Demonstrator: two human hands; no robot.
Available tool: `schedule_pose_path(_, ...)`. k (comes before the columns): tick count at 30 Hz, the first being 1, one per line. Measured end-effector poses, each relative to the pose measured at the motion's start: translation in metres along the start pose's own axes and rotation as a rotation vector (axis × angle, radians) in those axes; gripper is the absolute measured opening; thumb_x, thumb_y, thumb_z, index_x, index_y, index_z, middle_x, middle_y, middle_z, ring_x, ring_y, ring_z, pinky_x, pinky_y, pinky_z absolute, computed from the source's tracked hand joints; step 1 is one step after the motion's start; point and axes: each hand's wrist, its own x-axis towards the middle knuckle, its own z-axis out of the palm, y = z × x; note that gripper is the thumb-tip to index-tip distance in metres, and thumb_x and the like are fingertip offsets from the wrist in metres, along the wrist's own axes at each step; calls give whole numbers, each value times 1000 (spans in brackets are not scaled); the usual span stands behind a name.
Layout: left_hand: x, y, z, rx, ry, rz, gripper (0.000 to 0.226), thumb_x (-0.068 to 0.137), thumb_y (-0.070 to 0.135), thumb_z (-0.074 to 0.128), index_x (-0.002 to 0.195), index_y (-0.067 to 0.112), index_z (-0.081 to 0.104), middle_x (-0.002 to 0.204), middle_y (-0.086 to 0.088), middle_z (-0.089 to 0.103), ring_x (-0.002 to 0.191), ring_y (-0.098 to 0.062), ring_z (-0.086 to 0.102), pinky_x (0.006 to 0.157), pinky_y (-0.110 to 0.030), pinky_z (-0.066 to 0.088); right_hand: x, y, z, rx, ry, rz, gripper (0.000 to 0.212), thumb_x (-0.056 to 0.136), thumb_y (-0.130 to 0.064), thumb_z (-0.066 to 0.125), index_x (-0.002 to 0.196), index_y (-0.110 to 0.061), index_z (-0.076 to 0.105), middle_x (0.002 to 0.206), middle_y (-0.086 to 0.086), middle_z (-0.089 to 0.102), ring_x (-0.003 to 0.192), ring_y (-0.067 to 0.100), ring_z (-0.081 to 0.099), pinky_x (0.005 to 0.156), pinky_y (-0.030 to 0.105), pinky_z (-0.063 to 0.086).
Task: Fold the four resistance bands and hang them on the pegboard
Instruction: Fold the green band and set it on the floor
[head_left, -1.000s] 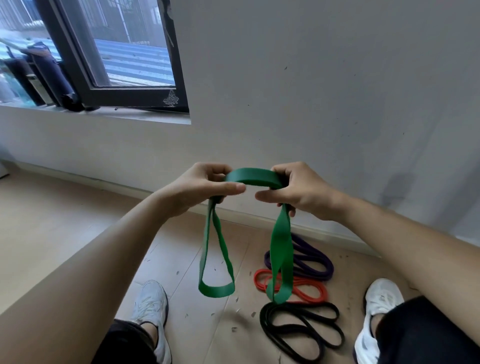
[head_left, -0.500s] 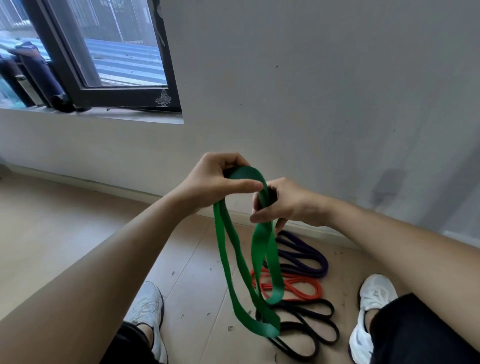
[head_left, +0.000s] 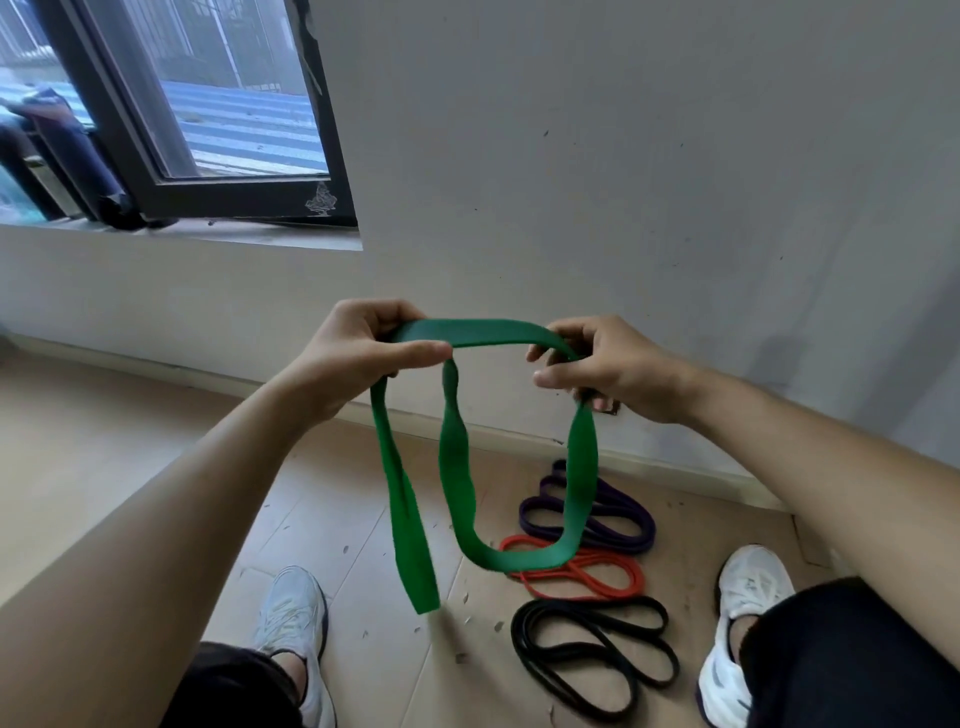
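left grip (head_left: 358, 353): curled, pinching green band (head_left: 483, 332) | right grip (head_left: 608, 369): pinching green band | loops hang below | floor (head_left: 130, 467), right: purple band (head_left: 618, 530), red band (head_left: 587, 566), black band (head_left: 597, 649)

Top corners of the green band (head_left: 483, 332) (both) behind fingers (head_left: 371, 318)

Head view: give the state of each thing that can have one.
Green band, held up, flat span between both grips, loops hanging.
Left grip, curled round the green band.
Right grip, curled round the green band.
Purple band, coiled on the floor.
Red band, coiled on the floor.
Black band, coiled on the floor.
Window, looks ajar.
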Motion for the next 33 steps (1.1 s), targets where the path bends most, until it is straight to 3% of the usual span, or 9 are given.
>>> schedule_pose_path(2, 0, -1, 3, -17, -35, -4, 42, 60, 47, 90, 86, 17, 75, 65, 10, 59, 60, -7, 50, 57, -20, 41, -2, -3, 2, 15, -88, 32, 32, 87, -13, 77, 116, -13, 66, 103, 7, 69, 79, 19, 72, 54, 25, 54)
schedule_pose_path(4, 0, 3, 10, -45, -72, 14, 34, 67, 39, 90, 88, 17, 75, 66, 11, 62, 60, -4, 51, 58, -17, 42, -3, -5, 12, 1, -181, 55, 42, 85, -14, 79, 124, -16, 64, 118, 3, 70, 96, 24, 75, 58, 29, 58)
schedule_pose_path(8, 1, 10, 27, -62, -116, 51, 33, 67, 40, 85, 90, 18, 77, 73, 6, 66, 63, -5, 54, 58, -17, 44, 1, -7, 35, 35, -186, 0, 48, 84, -16, 81, 129, -20, 63, 123, 2, 69, 100, 22, 75, 61, 31, 59)
schedule_pose_path(12, 3, 13, 31, -125, -59, 56, 33, 66, 40, 86, 89, 18, 77, 71, 5, 63, 61, -8, 51, 58, -20, 42, 7, -11, 43, 74, -98, -65, 29, 87, -17, 79, 113, -12, 69, 102, 12, 72, 75, 20, 68, 52, 26, 50)
schedule_pose_path(14, 4, 12, 28, -145, -9, 53, 36, 63, 39, 87, 88, 15, 76, 68, 6, 60, 58, -7, 48, 56, -19, 40, 9, -10, 39, 38, -96, -73, 22, 87, -16, 79, 107, -12, 70, 91, 13, 67, 73, 20, 63, 49, 25, 48)
schedule_pose_path(22, 5, 11, 14, -300, 101, 72, 29, 64, 36, 89, 81, 16, 76, 58, 10, 50, 52, -8, 38, 54, -19, 34, 13, 8, 33, -190, -219, 97, 29, 87, -19, 78, 103, -1, 62, 88, 9, 66, 72, 19, 68, 55, 27, 54)
schedule_pose_path(27, 6, 2, -9, -370, 140, 85, 43, 57, 52, 94, 80, 20, 78, 58, 8, 45, 54, -8, 37, 57, -21, 35, 10, 10, 17, -176, -212, 77, 23, 85, -14, 79, 102, -6, 65, 92, 20, 63, 72, 17, 65, 55, 29, 53)
schedule_pose_path(33, -3, -27, -32, -213, -1, -109, 56, 59, 51, 91, 93, 11, 72, 63, 5, 52, 58, -9, 45, 65, -25, 39, -4, 6, -10, -32, -28, -5, 25, 85, -8, 79, 108, -11, 70, 76, -5, 65, 64, 9, 63, 48, 24, 49)
